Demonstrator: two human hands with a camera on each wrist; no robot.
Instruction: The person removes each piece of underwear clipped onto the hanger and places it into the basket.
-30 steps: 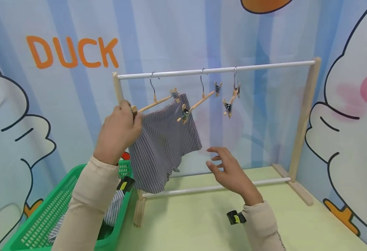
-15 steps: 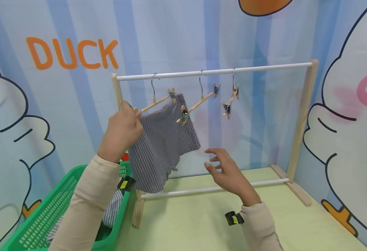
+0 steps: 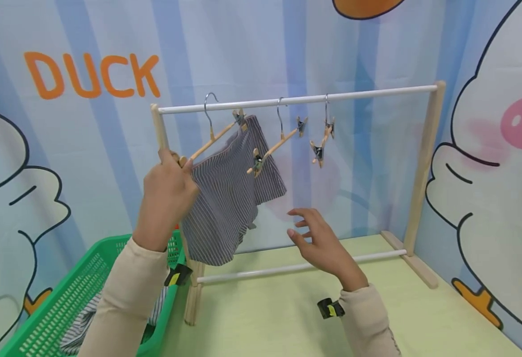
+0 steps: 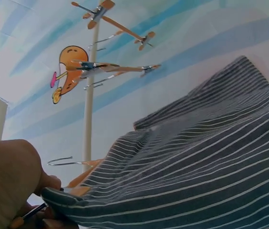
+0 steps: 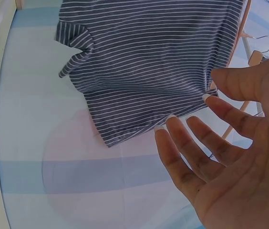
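Grey-and-white striped shorts (image 3: 223, 198) hang from a wooden clip hanger (image 3: 212, 143) at the left of the rack. My left hand (image 3: 164, 198) pinches the hanger's left end, at the clip and the waistband corner; the hand partly hides that clip. At the far end, the other clip (image 3: 239, 119) grips the waistband. The hanger tilts, and its metal hook (image 3: 206, 106) rises above the white top rail (image 3: 355, 95). My right hand (image 3: 321, 243) is held in the air right of the shorts, fingers spread and gently bent, holding nothing. In the right wrist view the shorts (image 5: 149, 52) appear beyond its fingertips.
Two bare clip hangers, a middle one (image 3: 283, 141) and a right one (image 3: 325, 139), hang on the rail. A green basket (image 3: 71, 292) with striped cloth (image 3: 80, 322) stands at lower left. The rack's wooden post (image 3: 424, 168) rises at right from the pale table (image 3: 252, 322).
The hanger and shorts have risen in my left hand, and the hook's top now stands higher above the rail. My right hand stays nearly still; the head view has shifted slightly.
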